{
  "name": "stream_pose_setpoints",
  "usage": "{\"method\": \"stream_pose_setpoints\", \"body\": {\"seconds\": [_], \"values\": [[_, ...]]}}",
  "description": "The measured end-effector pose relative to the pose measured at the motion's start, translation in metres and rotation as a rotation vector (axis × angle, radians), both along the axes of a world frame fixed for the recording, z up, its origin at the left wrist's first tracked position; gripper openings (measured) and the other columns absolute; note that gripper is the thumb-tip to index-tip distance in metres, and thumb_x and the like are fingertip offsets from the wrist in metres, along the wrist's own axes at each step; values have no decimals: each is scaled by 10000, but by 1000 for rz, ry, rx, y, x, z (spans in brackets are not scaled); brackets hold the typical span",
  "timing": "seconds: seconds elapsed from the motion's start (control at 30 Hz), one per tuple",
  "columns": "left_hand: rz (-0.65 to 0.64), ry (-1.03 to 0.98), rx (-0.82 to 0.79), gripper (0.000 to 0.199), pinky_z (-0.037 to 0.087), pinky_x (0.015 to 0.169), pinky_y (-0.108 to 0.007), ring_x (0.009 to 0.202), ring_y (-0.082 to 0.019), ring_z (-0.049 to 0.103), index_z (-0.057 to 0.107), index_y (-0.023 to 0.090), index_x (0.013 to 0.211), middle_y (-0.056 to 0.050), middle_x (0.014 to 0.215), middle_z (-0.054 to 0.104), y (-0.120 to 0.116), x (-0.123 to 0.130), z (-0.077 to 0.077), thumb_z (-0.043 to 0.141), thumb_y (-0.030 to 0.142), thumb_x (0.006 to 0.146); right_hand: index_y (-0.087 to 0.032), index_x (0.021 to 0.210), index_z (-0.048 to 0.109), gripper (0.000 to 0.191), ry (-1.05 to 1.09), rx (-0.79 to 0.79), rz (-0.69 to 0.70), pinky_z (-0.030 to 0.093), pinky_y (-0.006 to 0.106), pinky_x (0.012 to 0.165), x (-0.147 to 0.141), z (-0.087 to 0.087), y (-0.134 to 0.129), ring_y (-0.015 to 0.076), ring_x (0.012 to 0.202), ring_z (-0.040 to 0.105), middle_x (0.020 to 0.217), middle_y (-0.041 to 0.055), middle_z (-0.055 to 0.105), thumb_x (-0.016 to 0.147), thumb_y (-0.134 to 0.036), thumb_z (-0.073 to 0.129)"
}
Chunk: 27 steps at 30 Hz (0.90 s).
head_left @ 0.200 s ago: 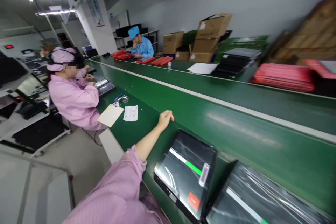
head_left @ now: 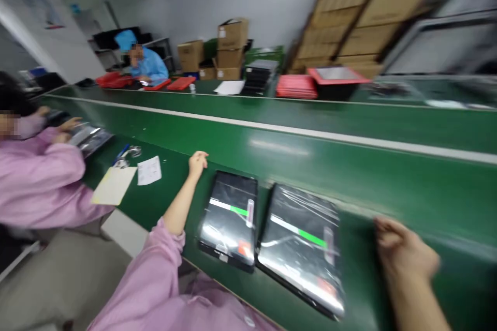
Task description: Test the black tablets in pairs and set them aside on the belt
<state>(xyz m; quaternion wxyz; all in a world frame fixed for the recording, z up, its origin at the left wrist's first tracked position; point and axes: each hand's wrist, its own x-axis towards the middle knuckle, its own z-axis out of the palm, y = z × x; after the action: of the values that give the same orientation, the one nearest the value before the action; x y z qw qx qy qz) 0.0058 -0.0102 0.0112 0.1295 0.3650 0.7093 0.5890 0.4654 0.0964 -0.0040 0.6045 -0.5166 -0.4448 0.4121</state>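
Note:
Two tablets with lit screens lie side by side on the green workbench before me. The left tablet (head_left: 229,217) shows a white and green bar and a red-orange patch. The right tablet (head_left: 303,243) has a similar display under wrinkled clear film. My left hand (head_left: 198,164) rests beyond the left tablet's upper left corner, fingers curled in and nothing visible in them. To the right of the tablets, my right hand (head_left: 407,251) is closed in a loose fist at the bench, slightly blurred. Neither hand touches a tablet.
A handwritten paper slip (head_left: 149,170), a yellowish sheet (head_left: 114,186) and a blue pen (head_left: 121,153) lie to the left. One co-worker in pink (head_left: 42,176) sits there; another in blue (head_left: 149,64) sits across. Red trays (head_left: 296,87) and cardboard boxes (head_left: 230,46) stand behind.
The view has swung to the right, so the pink-clad co-worker sits farther left in it. My right hand and the whole right tablet have come into view. My left hand stays curled on the bench.

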Motion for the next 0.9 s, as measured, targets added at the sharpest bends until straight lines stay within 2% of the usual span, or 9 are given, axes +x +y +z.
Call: {"method": "stream_pose_setpoints", "body": {"seconds": [0.1, 0.2, 0.3, 0.4, 0.5, 0.57, 0.67, 0.77, 0.9], "values": [[-21, 13, -31, 349, 494, 669, -241, 539, -86, 539, 493, 197, 492, -14, 662, 626, -5, -3, -3, 454, 242, 836, -227, 499, 555, 423, 41, -50, -185, 498, 376, 686, 30, -5, -10, 158, 539, 522, 481, 34, 495, 897, -353, 622], [-29, 54, -55, 279, 496, 612, -244, 638, -123, 611, 532, 197, 518, -47, 790, 686, -12, -4, -5, 454, 237, 782, -229, 454, 569, 340, 26, -45, -186, 485, 387, 670, 34, -11, -7, 201, 548, 555, 366, 27, 423, 760, -358, 639], [-43, 111, -59, 310, 538, 751, -282, 901, -183, 655, 521, 203, 455, -70, 1015, 716, -25, 1, -5, 470, 257, 757, -226, 521, 613, 276, -18, -25, -173, 500, 377, 689, 30, -15, -14, 233, 605, 600, 362, 2, 414, 710, -425, 581], [-74, 148, -62, 373, 526, 902, -342, 982, -208, 644, 581, 209, 469, -61, 1091, 707, -53, 10, -2, 463, 313, 807, -231, 528, 638, 294, -80, -13, -133, 511, 397, 803, 25, -13, -42, 266, 763, 653, 508, 47, 564, 715, -447, 567], [-197, 202, -105, 371, 521, 916, -375, 990, -226, 644, 656, 215, 592, -62, 1126, 674, -99, 21, 0, 494, 418, 856, -237, 550, 704, 371, -324, 92, 47, 488, 417, 901, 17, 0, -91, 277, 948, 638, 897, 97, 705, 832, -426, 553], [-277, 275, -149, 319, 519, 893, -375, 979, -234, 631, 596, 223, 598, -60, 1044, 641, -132, 29, 0, 572, 446, 825, -261, 635, 768, 432, -607, 264, 225, 473, 443, 913, 7, 14, -126, 282, 1016, 602, 1096, 95, 684, 936, -378, 480], [-314, 361, -215, 395, 506, 806, -355, 856, -217, 579, 379, 231, 570, -27, 831, 520, -172, 41, -1, 634, 438, 789, -313, 779, 812, 416, -937, 509, 413, 413, 515, 954, -19, 33, -169, 317, 1145, 537, 1267, 89, 631, 990, -291, 454], [-393, 414, -296, 410, 484, 760, -340, 818, -209, 537, 322, 240, 632, -9, 814, 464, -187, 50, 0, 646, 440, 784, -299, 792, 809, 363, -1084, 622, 507, 376, 549, 968, -47, 41, -188, 337, 1217, 494, 1376, 90, 581, 987, -276, 503], [-471, 533, -405, 397, 470, 766, -336, 810, -205, 533, 352, 239, 679, 4, 839, 463, -182, 53, 5, 687, 433, 770, -240, 647, 763, 361, -1173, 634, 577, 352, 559, 1013, -62, 41, -186, 343, 1238, 485, 1416, 84, 564, 955, -296, 584]]}}
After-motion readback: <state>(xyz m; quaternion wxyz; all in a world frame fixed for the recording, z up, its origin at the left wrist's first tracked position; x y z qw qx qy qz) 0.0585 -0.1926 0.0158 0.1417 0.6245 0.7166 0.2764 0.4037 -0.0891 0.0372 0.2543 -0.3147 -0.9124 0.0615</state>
